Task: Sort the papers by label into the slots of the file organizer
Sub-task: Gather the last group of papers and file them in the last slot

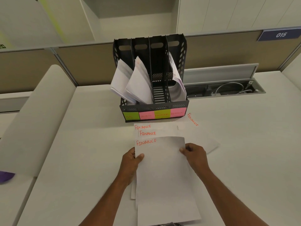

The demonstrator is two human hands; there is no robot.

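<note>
A black file organizer (pixel 178 106) stands at the back of the desk, its four slots tagged with green and pink sticky notes. Papers fill the first, second and fourth slots; the third slot (pixel 160 88), tagged FINANCE, holds none. My left hand (pixel 131 162) and my right hand (pixel 194 154) grip the two side edges of a white sheet (pixel 164 176) marked FINANCE in orange, held just above the desk. Under it lie two more FINANCE sheets (pixel 156 130). Another FINANCE sheet (pixel 197 132) lies skewed to the right.
A white desk (pixel 81 152) carries everything. Behind the organizer runs a beige partition (pixel 228 51). An open cable tray (pixel 226 89) with wires sits at the back right. A purple object (pixel 5 176) lies at the left edge.
</note>
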